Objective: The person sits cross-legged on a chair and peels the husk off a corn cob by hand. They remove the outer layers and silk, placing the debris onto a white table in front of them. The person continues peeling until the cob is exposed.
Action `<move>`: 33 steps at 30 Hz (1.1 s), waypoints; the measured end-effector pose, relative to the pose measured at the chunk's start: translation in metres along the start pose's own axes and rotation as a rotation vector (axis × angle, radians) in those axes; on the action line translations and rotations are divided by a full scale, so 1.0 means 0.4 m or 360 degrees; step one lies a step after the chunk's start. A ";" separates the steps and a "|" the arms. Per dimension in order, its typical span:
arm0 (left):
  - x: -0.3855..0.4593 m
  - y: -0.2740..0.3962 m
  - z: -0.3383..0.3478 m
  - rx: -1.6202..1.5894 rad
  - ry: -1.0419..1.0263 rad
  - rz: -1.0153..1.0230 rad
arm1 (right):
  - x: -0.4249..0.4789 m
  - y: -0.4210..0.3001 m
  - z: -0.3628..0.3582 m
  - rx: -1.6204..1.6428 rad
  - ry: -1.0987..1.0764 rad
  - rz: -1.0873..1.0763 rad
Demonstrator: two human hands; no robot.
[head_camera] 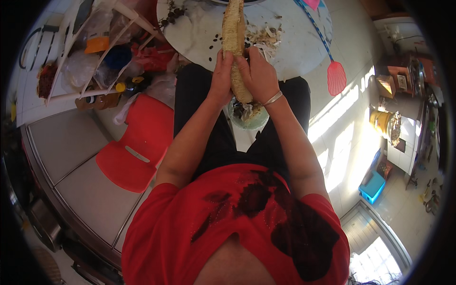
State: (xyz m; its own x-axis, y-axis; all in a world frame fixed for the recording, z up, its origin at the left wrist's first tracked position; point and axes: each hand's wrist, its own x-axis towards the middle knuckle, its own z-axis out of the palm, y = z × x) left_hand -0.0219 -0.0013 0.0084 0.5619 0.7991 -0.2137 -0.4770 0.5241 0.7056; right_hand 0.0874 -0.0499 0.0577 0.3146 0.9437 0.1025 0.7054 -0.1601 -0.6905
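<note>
A long dried loofah (233, 32) with a fibrous tan surface lies lengthwise between my hands, its near end over my lap and its far end above the table. My left hand (223, 76) grips it from the left side, thumb along the top. On the other side my right hand (259, 73) presses against it with thumb and bent fingers. Several black seeds (211, 47) are scattered on the round marbled table (302, 50), left of the loofah. To its right sits a heap of peeled skin scraps (265, 39). Below my hands, a pale green bowl (254, 123) holds dark and papery scraps.
A fly swatter with a red head (336, 78) hangs over the table's right edge. Dried dark stems (172, 14) lie at the table's far left. A red chair (142, 142) stands to my left, beside a white rack (82, 94) of plastic bags. Farther right is a blue box (372, 187).
</note>
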 end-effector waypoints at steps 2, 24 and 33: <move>0.002 -0.007 0.001 -0.0003 0.0004 -0.0003 | 0.002 0.010 0.012 -0.0022 0.0032 0.0005; 0.035 0.003 -0.031 -0.0507 -0.0275 -0.0469 | 0.070 0.162 0.029 0.0496 0.0294 0.0228; 0.021 0.015 -0.016 -0.0310 -0.0150 -0.0331 | 0.080 0.128 -0.041 0.0298 0.0455 -0.0047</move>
State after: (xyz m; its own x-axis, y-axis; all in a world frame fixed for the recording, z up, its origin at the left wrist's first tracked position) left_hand -0.0245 0.0104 0.0066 0.7170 0.6426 -0.2701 -0.4607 0.7277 0.5082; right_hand 0.1439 -0.0327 0.0375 0.4796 0.8236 0.3027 0.5963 -0.0529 -0.8010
